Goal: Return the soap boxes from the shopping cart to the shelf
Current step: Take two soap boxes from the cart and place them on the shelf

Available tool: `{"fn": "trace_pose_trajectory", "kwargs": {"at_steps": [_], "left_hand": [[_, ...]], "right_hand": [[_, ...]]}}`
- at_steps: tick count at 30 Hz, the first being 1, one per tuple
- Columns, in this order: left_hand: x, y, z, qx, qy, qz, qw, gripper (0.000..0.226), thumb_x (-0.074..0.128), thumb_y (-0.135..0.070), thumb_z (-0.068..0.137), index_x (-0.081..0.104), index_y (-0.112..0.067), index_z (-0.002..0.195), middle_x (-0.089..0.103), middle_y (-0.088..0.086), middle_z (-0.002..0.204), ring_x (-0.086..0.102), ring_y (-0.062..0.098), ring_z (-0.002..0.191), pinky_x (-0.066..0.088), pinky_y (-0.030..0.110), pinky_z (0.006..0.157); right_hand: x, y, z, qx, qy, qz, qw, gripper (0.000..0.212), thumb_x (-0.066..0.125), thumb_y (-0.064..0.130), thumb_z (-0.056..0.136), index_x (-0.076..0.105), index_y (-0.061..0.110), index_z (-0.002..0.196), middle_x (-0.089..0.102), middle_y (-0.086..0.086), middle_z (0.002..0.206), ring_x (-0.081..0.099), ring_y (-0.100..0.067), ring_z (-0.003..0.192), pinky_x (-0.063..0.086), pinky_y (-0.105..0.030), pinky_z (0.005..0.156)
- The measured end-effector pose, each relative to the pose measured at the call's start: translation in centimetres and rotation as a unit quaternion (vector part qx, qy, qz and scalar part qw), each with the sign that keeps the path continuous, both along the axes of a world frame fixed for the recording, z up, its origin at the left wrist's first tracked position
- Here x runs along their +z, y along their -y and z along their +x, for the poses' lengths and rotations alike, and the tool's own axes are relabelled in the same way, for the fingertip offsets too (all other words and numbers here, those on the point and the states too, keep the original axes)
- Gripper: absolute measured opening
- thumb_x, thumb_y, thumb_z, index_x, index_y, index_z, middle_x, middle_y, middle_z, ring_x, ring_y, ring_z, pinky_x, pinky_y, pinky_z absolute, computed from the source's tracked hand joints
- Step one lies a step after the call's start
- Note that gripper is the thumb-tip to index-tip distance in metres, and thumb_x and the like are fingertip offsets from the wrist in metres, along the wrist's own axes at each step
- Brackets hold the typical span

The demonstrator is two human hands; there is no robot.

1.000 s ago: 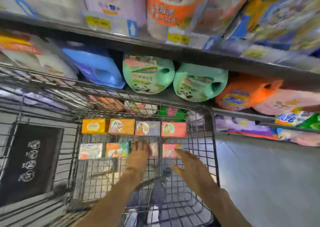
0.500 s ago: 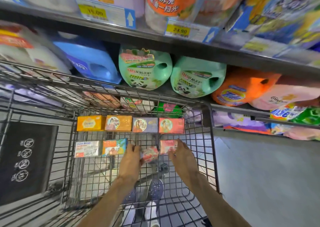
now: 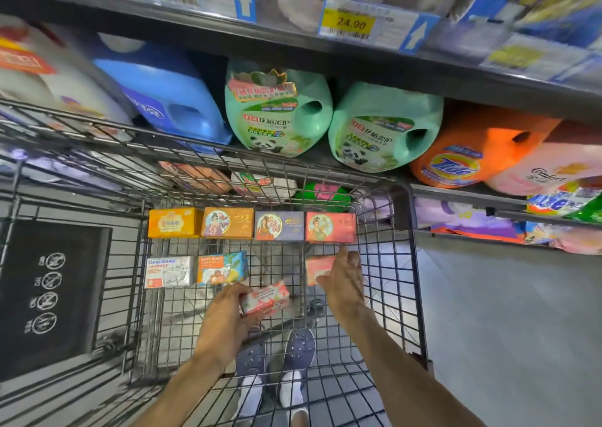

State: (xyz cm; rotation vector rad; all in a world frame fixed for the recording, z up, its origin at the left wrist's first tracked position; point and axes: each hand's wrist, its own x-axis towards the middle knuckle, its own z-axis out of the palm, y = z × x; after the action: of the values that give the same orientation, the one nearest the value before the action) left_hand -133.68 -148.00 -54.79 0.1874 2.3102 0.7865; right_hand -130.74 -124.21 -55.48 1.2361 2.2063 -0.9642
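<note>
Right hand [image 3: 343, 278] covers half of a pink soap box [image 3: 317, 268], fingers curled round its edge; the print is unreadable. Left hand [image 3: 228, 315] grips a pink-and-white soap box [image 3: 267, 298], tilted and lifted clear of the wire shopping cart [image 3: 404, 263]. Count them: four soap boxes in a row beyond the hands, two more just left of the left hand, plus one in each hand, eight all told. Further out, the shelf [image 3: 293, 48] carries two green detergent jugs [image 3: 277, 113], a blue one and an orange one; lower goods blur behind the mesh. Grey shop floor [image 3: 505, 329] to the right, shoes showing below.
</note>
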Motion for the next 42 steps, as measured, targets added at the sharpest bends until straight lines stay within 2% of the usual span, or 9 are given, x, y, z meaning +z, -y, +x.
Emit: {"fn": "trace_pose_trajectory", "kwargs": {"at_steps": [5, 7, 11, 16, 22, 29, 33, 37, 42], "left_hand": [[0.4, -0.2, -0.6, 0.019, -0.001, -0.002, 1.0, 0.044, 0.082, -0.03, 0.081, 0.058, -0.029, 0.117, 0.069, -0.012, 0.107, 0.069, 0.004, 0.092, 0.061, 0.022, 0.076], [0.6, -0.2, -0.9, 0.041, 0.022, 0.001, 0.999, 0.044, 0.083, -0.029, 0.08, 0.057, -0.03, 0.116, 0.072, -0.012, 0.105, 0.07, 0.003, 0.089, 0.062, 0.022, 0.071], [1.1, 0.1, -1.4, 0.103, 0.057, 0.038, 0.992, 0.043, 0.082, -0.021, 0.081, 0.057, -0.028, 0.115, 0.074, -0.011, 0.105, 0.072, 0.004, 0.091, 0.059, 0.019, 0.072], [4.4, 0.9, -1.6, 0.109, 0.006, 0.12, 0.987, 0.029, 0.073, -0.003, 0.087, 0.066, -0.018, 0.111, 0.071, 0.009, 0.116, 0.069, 0.035, 0.104, 0.061, 0.043, 0.083], [13.0, -1.1, -3.6, 0.124, 0.012, 0.198, 0.972, 0.037, 0.083, -0.012, 0.082, 0.066, -0.021, 0.114, 0.069, -0.007, 0.105, 0.067, 0.011, 0.094, 0.056, 0.022, 0.08], [26.6, -3.9, -6.3, 0.028, -0.022, 0.252, 0.967, 0.042, 0.087, -0.019, 0.078, 0.067, -0.029, 0.114, 0.073, 0.005, 0.105, 0.072, 0.023, 0.099, 0.06, 0.04, 0.081], [35.0, -8.9, -6.2, -0.054, -0.057, 0.276, 0.958, 0.039, 0.083, -0.012, 0.082, 0.067, -0.019, 0.117, 0.074, 0.007, 0.099, 0.071, 0.016, 0.091, 0.059, 0.027, 0.076], [42.2, -15.5, -4.0, -0.148, -0.07, 0.307, 0.937, 0.038, 0.083, -0.005, 0.079, 0.066, -0.011, 0.113, 0.072, 0.0, 0.097, 0.066, -0.009, 0.083, 0.053, 0.014, 0.08], [49.0, -24.7, 1.0, -0.245, -0.109, 0.333, 0.904, 0.044, 0.09, -0.012, 0.072, 0.07, -0.017, 0.112, 0.076, 0.004, 0.1, 0.071, 0.014, 0.091, 0.057, 0.023, 0.083]], "right_hand": [[0.2, 0.0, 0.7, -0.017, -0.002, -0.04, 0.999, 0.089, 0.074, 0.015, 0.087, 0.02, 0.013, 0.157, 0.035, -0.011, 0.153, 0.025, -0.027, 0.146, 0.015, -0.03, 0.123], [0.2, -0.8, 1.0, -0.03, -0.024, -0.053, 0.998, 0.055, 0.076, 0.015, 0.085, 0.051, 0.015, 0.134, 0.06, -0.006, 0.128, 0.054, -0.017, 0.12, 0.045, -0.012, 0.096], [2.3, -2.0, 2.0, -0.038, -0.081, -0.104, 0.991, 0.02, 0.067, 0.004, 0.092, 0.057, 0.012, 0.107, 0.062, 0.006, 0.099, 0.057, 0.003, 0.084, 0.041, 0.0, 0.052], [6.1, -2.3, 2.6, -0.059, -0.16, -0.151, 0.974, 0.016, 0.068, 0.0, 0.088, 0.064, 0.012, 0.098, 0.067, 0.003, 0.095, 0.066, -0.01, 0.085, 0.048, -0.009, 0.063], [14.2, -2.5, 4.3, -0.102, -0.285, -0.212, 0.929, 0.031, 0.067, -0.013, 0.086, 0.067, 0.008, 0.11, 0.078, -0.004, 0.097, 0.074, -0.019, 0.092, 0.058, -0.025, 0.074], [27.9, -6.6, 8.1, -0.115, -0.343, -0.184, 0.914, 0.038, 0.076, -0.009, 0.08, 0.064, 0.017, 0.105, 0.071, -0.005, 0.099, 0.069, -0.011, 0.087, 0.055, -0.02, 0.074], [37.0, -10.3, 12.1, -0.146, -0.389, -0.146, 0.898, 0.054, 0.091, 0.025, 0.06, 0.066, 0.016, 0.107, 0.077, 0.004, 0.092, 0.07, -0.006, 0.085, 0.054, -0.018, 0.074], [45.0, -13.9, 17.7, -0.178, -0.43, -0.086, 0.881, 0.044, 0.082, 0.004, 0.074, 0.064, 0.005, 0.114, 0.077, 0.006, 0.087, 0.07, 0.001, 0.082, 0.055, -0.015, 0.074], [51.5, -18.8, 26.8, -0.231, -0.472, -0.032, 0.85, 0.044, 0.072, -0.011, 0.082, 0.059, -0.002, 0.124, 0.074, -0.004, 0.093, 0.07, 0.001, 0.077, 0.056, -0.017, 0.07]]}}
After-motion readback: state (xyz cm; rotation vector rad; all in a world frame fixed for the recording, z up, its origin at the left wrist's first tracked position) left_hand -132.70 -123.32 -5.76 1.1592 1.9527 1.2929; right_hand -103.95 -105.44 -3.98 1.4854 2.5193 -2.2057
